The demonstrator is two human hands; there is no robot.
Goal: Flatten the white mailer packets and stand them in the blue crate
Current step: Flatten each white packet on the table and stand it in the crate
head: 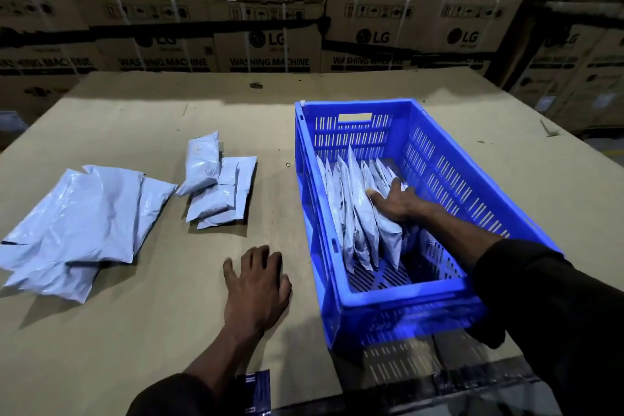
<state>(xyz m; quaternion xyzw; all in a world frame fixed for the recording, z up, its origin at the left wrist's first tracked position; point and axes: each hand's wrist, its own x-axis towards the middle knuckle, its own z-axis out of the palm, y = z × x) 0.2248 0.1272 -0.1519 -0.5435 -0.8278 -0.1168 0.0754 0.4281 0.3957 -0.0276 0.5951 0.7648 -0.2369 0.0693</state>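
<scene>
Setting: a dim warehouse, with a wall of stacked cardboard cartons (270, 10) behind a tabletop (162, 314) covered in brown cardboard sheet.
Crate: the blue crate (401, 297) sits on the right half of the tabletop, its slotted walls upright and its long side running away from the camera.
Packets in crate: a row of white mailer packets (354, 213) stands on edge inside, leaning toward the left wall; roughly seven or eight, though the exact count is hard to tell.
Right hand: the right hand (395, 204) reaches into the crate with fingers spread and fairly straight, pressing flat against the rightmost standing packets and grasping nothing.
Left hand: the left hand (256, 284) rests palm down on the bare tabletop just left of the crate, fingers relaxed and splayed, holding nothing.
Small pile: a loose pile of smaller packets (216, 186) lies between the crate and the far left, about four of them, overlapping.
Large pile: a stack of larger packets (77, 223) lies at the left edge, puffy and creased.
Progress: it looks partly done; one row is stood in the crate, with room left on its right side, and both piles are yet to be flattened and filed.
Writing: the cartons read "LG" and "WASHING MACHINE", with handling symbols above; nothing on the packets is legible.
Near edge: a dark printed item (256, 395) pokes in at the bottom, its text unreadable.
</scene>
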